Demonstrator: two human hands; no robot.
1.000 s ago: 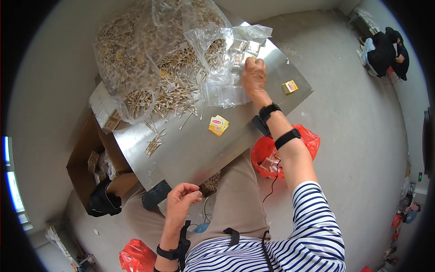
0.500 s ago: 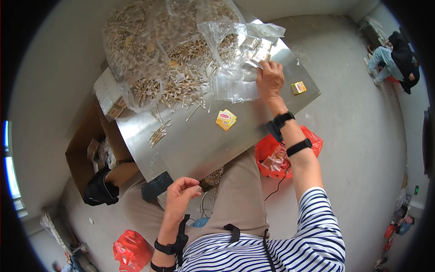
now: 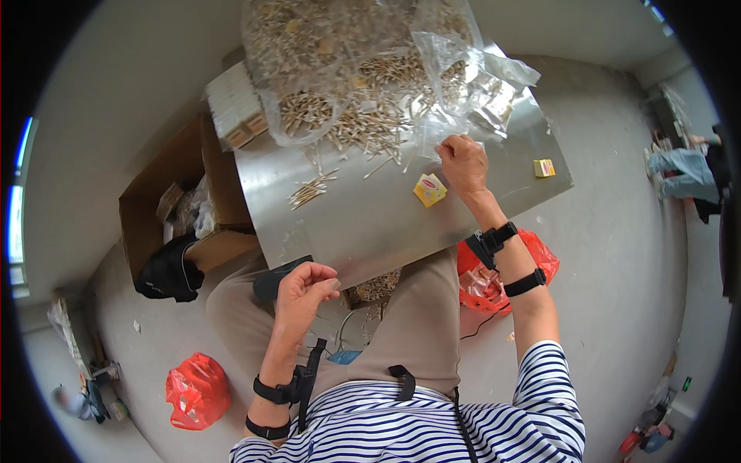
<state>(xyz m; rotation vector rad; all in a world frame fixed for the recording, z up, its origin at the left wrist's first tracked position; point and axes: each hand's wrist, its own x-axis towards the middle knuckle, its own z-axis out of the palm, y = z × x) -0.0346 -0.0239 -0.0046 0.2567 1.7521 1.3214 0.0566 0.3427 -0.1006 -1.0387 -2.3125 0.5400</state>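
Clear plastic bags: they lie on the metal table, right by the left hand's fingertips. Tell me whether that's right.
Wrong hand: the clear plastic bags lie on the metal table, right by the right hand's fingertips, as the head view shows.

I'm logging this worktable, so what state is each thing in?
Left hand: fingers half-curled; grip unclear.
Right hand: fingers bunched above the table; grip unclear.
Clear plastic by that hand: spread on the table.
Cotton swabs: loose, heaped, some scattered.
Large clear bag: open, swabs at its mouth.
Yellow cards: overlapping.
Small yellow box: apart from the cards.
Cardboard box: open.
Red bag at right: open, packets inside.
Red bag at left: bulging.
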